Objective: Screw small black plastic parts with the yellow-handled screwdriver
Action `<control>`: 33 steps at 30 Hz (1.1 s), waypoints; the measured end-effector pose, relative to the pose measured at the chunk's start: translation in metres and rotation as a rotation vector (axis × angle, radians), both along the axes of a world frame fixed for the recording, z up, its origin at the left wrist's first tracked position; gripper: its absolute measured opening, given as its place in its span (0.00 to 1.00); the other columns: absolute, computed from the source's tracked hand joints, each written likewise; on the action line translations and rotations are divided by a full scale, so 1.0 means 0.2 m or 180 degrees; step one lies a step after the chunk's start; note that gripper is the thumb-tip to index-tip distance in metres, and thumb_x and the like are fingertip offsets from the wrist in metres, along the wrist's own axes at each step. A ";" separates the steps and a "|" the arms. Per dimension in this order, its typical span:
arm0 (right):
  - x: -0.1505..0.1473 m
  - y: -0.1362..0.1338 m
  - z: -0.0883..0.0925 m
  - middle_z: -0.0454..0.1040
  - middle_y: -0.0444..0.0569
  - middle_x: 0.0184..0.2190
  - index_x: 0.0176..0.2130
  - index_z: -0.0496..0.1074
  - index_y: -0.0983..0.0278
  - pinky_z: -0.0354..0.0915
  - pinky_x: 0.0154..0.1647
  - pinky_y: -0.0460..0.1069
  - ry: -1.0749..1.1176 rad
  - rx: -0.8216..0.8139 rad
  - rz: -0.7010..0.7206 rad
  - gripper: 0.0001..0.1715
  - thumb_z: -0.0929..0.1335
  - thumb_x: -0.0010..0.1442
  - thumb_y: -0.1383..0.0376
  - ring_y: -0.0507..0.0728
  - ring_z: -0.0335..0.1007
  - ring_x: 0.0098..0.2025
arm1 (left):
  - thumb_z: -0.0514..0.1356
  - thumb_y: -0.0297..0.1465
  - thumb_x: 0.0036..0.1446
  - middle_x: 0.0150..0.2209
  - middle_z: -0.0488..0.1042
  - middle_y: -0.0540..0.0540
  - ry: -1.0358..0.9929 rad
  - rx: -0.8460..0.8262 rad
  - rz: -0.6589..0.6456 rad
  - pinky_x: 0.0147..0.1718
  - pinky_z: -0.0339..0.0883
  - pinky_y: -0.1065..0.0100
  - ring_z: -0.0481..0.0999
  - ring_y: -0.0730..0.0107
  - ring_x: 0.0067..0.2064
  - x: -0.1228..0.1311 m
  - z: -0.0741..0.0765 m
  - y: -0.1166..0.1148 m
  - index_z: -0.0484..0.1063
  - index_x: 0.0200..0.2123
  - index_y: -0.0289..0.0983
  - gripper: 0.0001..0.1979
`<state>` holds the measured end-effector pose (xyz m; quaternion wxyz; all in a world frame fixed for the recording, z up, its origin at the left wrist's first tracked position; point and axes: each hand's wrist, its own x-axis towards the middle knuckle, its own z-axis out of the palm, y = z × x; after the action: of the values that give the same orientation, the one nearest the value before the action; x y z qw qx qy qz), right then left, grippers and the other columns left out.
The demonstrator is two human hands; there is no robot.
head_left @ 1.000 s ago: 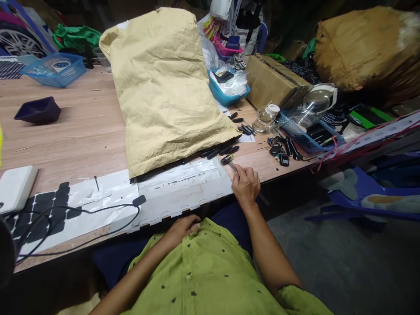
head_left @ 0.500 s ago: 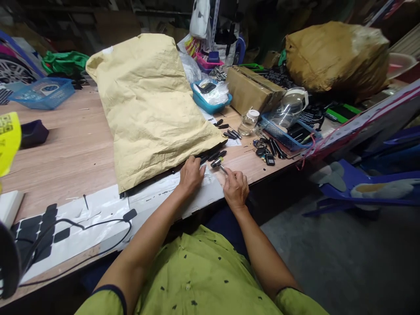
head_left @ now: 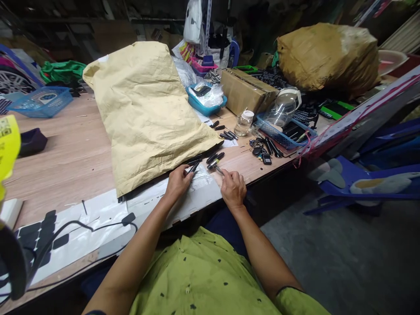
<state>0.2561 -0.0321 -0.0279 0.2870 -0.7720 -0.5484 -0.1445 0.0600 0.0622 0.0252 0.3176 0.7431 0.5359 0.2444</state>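
My left hand (head_left: 177, 182) is closed, pinching a slim black pen-like piece (head_left: 194, 167) at the front edge of a large cream paper bag (head_left: 147, 113). What kind of piece it is, I cannot make out. My right hand (head_left: 234, 189) wraps round the thin handle of a small hammer (head_left: 213, 164), whose metal head with a yellowish end points away from me. Just beyond the head lie a few dark pieces (head_left: 215, 157). A strip of white board (head_left: 205, 196) lies under both hands along the table edge.
Behind the hammer are several black pen-like pieces (head_left: 229, 135), a lidded jar (head_left: 243, 123), keys (head_left: 259, 150) and a blue basket (head_left: 285, 133) holding a clear pitcher (head_left: 284, 105). A cardboard box (head_left: 246, 89) stands farther back. A black cable (head_left: 77, 223) crosses the left front.
My left hand has drawn back from the paper bag's edge toward me, and a slim black piece now shows in its fingers. The right hand still grips the hammer, nearly unmoved.
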 end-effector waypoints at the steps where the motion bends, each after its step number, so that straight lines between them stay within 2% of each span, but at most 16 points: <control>1: 0.00 0.00 0.00 0.72 0.53 0.38 0.51 0.79 0.56 0.56 0.39 0.53 0.0005 -0.0020 0.0001 0.19 0.64 0.67 0.69 0.61 0.61 0.40 | 0.62 0.37 0.58 0.34 0.79 0.47 -0.0274 -0.0219 0.0053 0.39 0.70 0.63 0.77 0.61 0.37 -0.05 0.00 -0.02 0.78 0.46 0.37 0.15; 5: 0.02 -0.01 0.00 0.71 0.53 0.38 0.51 0.79 0.57 0.56 0.39 0.52 0.0013 -0.0063 0.0008 0.19 0.64 0.66 0.69 0.61 0.61 0.40 | 0.66 0.46 0.49 0.27 0.75 0.50 -0.1355 -0.1211 0.0148 0.30 0.68 0.66 0.73 0.68 0.29 -0.19 0.00 -0.13 0.78 0.38 0.36 0.20; 8: 0.03 -0.01 -0.01 0.70 0.53 0.37 0.51 0.79 0.58 0.55 0.39 0.52 -0.0054 -0.0067 0.0011 0.19 0.64 0.66 0.70 0.60 0.61 0.40 | 0.72 0.45 0.39 0.26 0.72 0.52 -0.1921 -0.1692 0.0207 0.28 0.67 0.68 0.69 0.74 0.25 -0.23 0.02 -0.19 0.75 0.35 0.36 0.23; 11: 0.04 -0.01 -0.01 0.70 0.51 0.37 0.50 0.79 0.58 0.55 0.39 0.51 -0.0142 -0.0052 -0.0018 0.19 0.65 0.65 0.70 0.59 0.61 0.39 | 0.73 0.40 0.36 0.26 0.70 0.54 -0.2156 -0.1856 0.0223 0.27 0.65 0.69 0.67 0.76 0.25 -0.21 0.04 -0.21 0.76 0.40 0.36 0.26; 13: 0.04 0.00 -0.01 0.71 0.51 0.37 0.49 0.79 0.58 0.55 0.40 0.51 -0.0187 -0.0035 -0.0036 0.18 0.65 0.65 0.70 0.59 0.61 0.39 | 0.72 0.39 0.37 0.27 0.71 0.54 -0.2154 -0.1960 0.0082 0.28 0.65 0.69 0.67 0.76 0.26 -0.20 0.06 -0.22 0.77 0.42 0.36 0.26; 16: 0.05 0.00 -0.02 0.71 0.50 0.36 0.49 0.80 0.58 0.55 0.40 0.51 -0.0221 -0.0003 -0.0028 0.18 0.66 0.65 0.71 0.58 0.61 0.39 | 0.70 0.37 0.39 0.29 0.73 0.52 -0.2120 -0.2064 -0.0210 0.30 0.66 0.68 0.69 0.74 0.28 -0.19 0.05 -0.23 0.77 0.37 0.36 0.20; 21: 0.06 0.00 -0.01 0.71 0.50 0.36 0.49 0.80 0.58 0.54 0.39 0.51 -0.0235 0.0056 -0.0001 0.18 0.66 0.64 0.71 0.59 0.61 0.39 | 0.68 0.35 0.42 0.30 0.74 0.51 -0.1906 -0.1560 -0.0189 0.33 0.67 0.68 0.72 0.70 0.31 -0.19 0.01 -0.24 0.72 0.31 0.38 0.13; 25: 0.06 0.00 -0.02 0.71 0.51 0.36 0.49 0.80 0.58 0.54 0.39 0.51 -0.0216 0.0066 0.0002 0.18 0.65 0.64 0.71 0.59 0.61 0.38 | 0.67 0.33 0.47 0.36 0.79 0.49 -0.1224 -0.0751 -0.0116 0.40 0.70 0.63 0.76 0.64 0.38 -0.20 -0.03 -0.23 0.76 0.34 0.40 0.09; 29: 0.05 -0.01 -0.02 0.71 0.51 0.36 0.49 0.80 0.58 0.55 0.39 0.52 -0.0145 0.0094 0.0038 0.18 0.65 0.64 0.71 0.59 0.61 0.39 | 0.70 0.30 0.48 0.37 0.79 0.47 -0.0449 0.0131 -0.0112 0.46 0.68 0.57 0.73 0.57 0.45 -0.24 -0.07 -0.23 0.80 0.34 0.42 0.07; 33: 0.06 -0.01 -0.01 0.71 0.52 0.37 0.50 0.80 0.58 0.56 0.39 0.52 0.0008 0.0062 0.0087 0.19 0.64 0.64 0.70 0.59 0.61 0.39 | 0.70 0.29 0.51 0.35 0.78 0.47 -0.0157 0.0266 -0.0153 0.45 0.68 0.57 0.72 0.57 0.43 -0.27 -0.11 -0.23 0.82 0.37 0.43 0.08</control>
<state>0.2683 -0.0345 -0.0305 0.2971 -0.7619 -0.5571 -0.1450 0.0069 0.0153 0.0029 0.3051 0.7622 0.4992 0.2770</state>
